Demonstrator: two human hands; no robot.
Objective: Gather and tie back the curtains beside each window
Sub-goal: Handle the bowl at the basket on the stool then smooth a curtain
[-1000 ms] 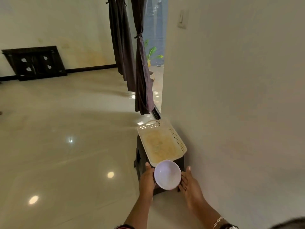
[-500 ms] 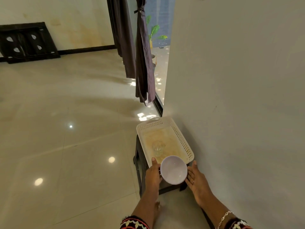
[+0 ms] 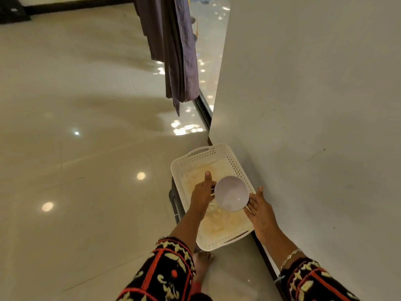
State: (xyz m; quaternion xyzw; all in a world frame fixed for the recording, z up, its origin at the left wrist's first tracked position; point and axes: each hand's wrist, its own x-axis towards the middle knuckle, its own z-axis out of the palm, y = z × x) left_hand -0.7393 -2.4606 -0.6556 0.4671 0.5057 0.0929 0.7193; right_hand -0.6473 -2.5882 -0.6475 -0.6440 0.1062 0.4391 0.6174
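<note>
Head view, looking down along a wall (image 3: 303, 105) toward a window opening.

Curtains, two in number: a near curtain (image 3: 182, 61) and a far curtain (image 3: 152, 29), both dark, hang at the top of the view beside the opening, where the wall ends. Each has its long axis vertical, with the hem pointing down and ending close above the floor (image 3: 86, 148). The near curtain is gathered into a narrow bundle; its upper part is cut off by the frame. Both curtains are well apart from the hands.

One pale bowl (image 3: 231, 193), mouth up, is held between the two hands above the middle of one white perforated tray (image 3: 195, 157). Whether the bowl touches the tray cannot be told. The tray stands with its long axis parallel to the wall on one dark stand (image 3: 175, 200), close beside the wall.

Left hand (image 3: 201, 194): grip against the bowl's left side, thumb straight; its fingers are hidden, so their closure cannot be told. Right hand (image 3: 260, 209): grip spread flat, palm up, fingers under the bowl's right side, thumb straight. One ring (image 3: 255, 212) and one bracelet (image 3: 289, 256) are on the right side. One bare foot (image 3: 201, 263) stands at the tray's near end.
</note>
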